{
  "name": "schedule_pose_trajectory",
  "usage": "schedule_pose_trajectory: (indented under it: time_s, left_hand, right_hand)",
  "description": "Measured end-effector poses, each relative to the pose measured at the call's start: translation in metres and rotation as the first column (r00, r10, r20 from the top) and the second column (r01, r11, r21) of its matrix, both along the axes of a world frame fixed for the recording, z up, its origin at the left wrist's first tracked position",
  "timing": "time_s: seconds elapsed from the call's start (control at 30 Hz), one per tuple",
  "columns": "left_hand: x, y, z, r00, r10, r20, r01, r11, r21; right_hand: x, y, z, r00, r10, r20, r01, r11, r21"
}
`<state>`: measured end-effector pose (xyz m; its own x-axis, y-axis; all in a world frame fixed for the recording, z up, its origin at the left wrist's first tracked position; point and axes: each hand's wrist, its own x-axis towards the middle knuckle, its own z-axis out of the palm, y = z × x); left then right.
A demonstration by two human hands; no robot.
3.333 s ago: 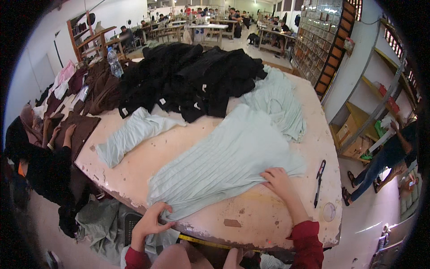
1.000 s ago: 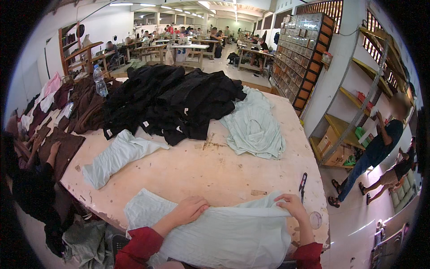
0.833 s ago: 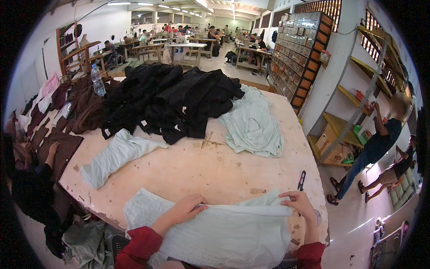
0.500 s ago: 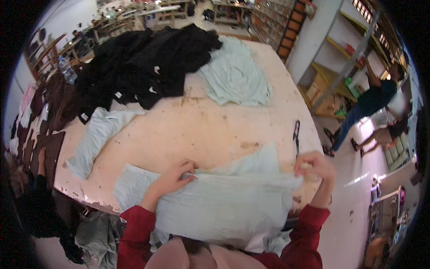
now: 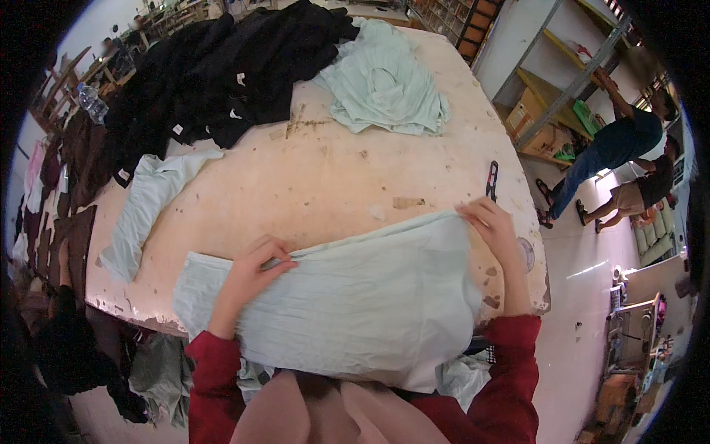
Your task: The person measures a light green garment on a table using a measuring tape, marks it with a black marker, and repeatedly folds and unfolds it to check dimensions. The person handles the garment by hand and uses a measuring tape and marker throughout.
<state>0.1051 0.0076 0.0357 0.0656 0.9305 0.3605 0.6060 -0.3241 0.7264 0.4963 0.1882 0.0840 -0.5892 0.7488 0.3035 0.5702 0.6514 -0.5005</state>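
A pale mint piece of cloth (image 5: 362, 303) lies spread along the table's near edge, its lower part hanging toward me. My left hand (image 5: 259, 268) pinches its upper edge, left of the middle, thumb and fingers pressed together. At the cloth's far right corner, my right hand (image 5: 488, 222) grips the same edge between thumb and fingers. Between the hands that edge runs as a narrow doubled strip, slanting up to the right. Just beyond my right hand lies a dark, slim tool (image 5: 493, 180), perhaps a cutter or small scissors.
A black heap of garments (image 5: 222, 81) and a mint pile (image 5: 384, 81) cover the far side of the worn table (image 5: 333, 185). Another mint piece (image 5: 144, 211) lies left. A person's arm (image 5: 63, 266) is at the left; two people (image 5: 614, 155) stand near shelves at right.
My right hand has moved up and away from me, carrying the cloth's right corner with it. The flap behind the edge no longer shows. My left hand has shifted slightly left.
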Motion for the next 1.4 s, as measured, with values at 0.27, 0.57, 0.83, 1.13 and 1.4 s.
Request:
schedule_pose_trajectory:
  time_s: [0.27,0.57,0.83,1.13,1.4]
  left_hand:
    - [0.013,-0.039,0.006,0.896,0.156,-0.416,0.044,0.901,0.432]
    - [0.029,-0.052,0.021,0.890,0.338,-0.306,-0.306,0.940,0.147]
    - [0.020,-0.050,-0.015,0.919,0.124,-0.374,-0.165,0.983,-0.081]
    - [0.140,0.060,0.043,0.558,-0.777,0.291,0.800,0.411,-0.437]
    - [0.093,0.313,-0.012,0.955,-0.028,-0.294,0.129,0.934,0.332]
  right_hand:
    - [0.039,-0.079,0.030,0.994,0.091,0.059,-0.109,0.811,0.575]
    - [0.045,-0.102,0.029,0.975,-0.218,-0.032,0.220,0.945,0.244]
    - [-0.089,-0.177,-0.049,0.897,-0.240,0.372,0.225,0.971,0.084]
    - [0.023,-0.240,-0.072,0.947,-0.321,-0.016,0.295,0.887,-0.355]
    - [0.206,-0.361,-0.130,0.440,-0.791,0.425,0.872,0.263,-0.412]
